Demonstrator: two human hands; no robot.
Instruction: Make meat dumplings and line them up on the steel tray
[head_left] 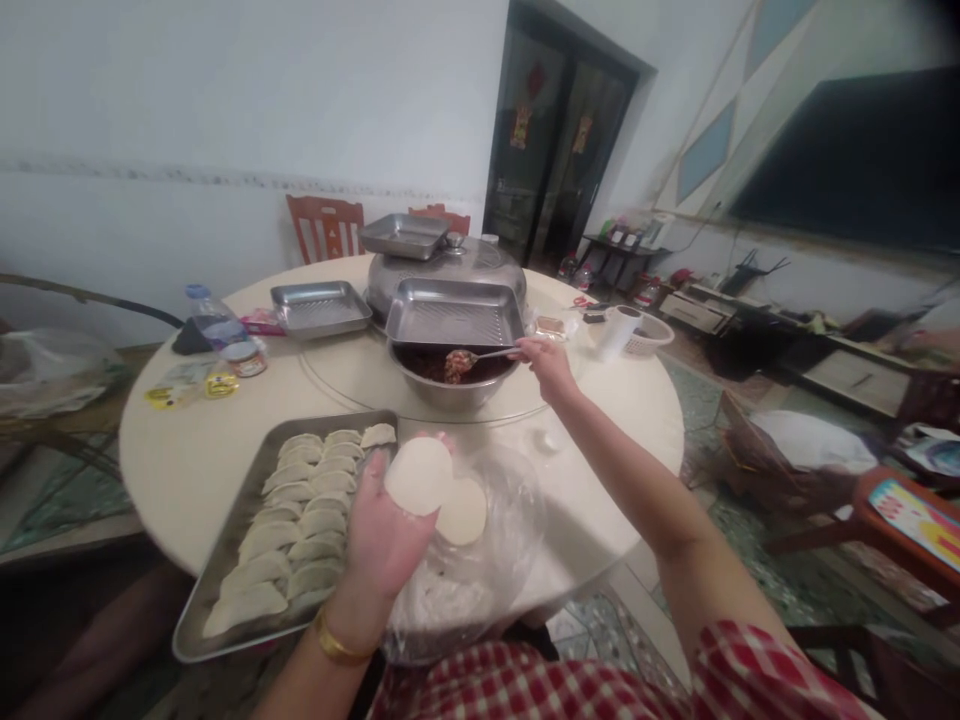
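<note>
A round dumpling wrapper (420, 476) lies across the fingers of my left hand (390, 540), which supports it from below with the thumb at its side. My right hand (549, 368) grips the handle of a spoon (495, 353) over a metal bowl (454, 398). Reddish meat filling (459, 365) is heaped on the spoon. Another round wrapper (463, 511) rests on a clear plastic bag (502, 540) just right of my left hand. Left of that hand, a metal tray (196, 610) carries rows of folded dumplings (289, 520).
An empty metal tray (457, 312) leans over the bowl's far side, by a large domed lid (480, 265). Further left are another tray (321, 310), a plastic bottle (214, 320) and a small jar (245, 360). A white roll (619, 332) and a basket (654, 335) stand right.
</note>
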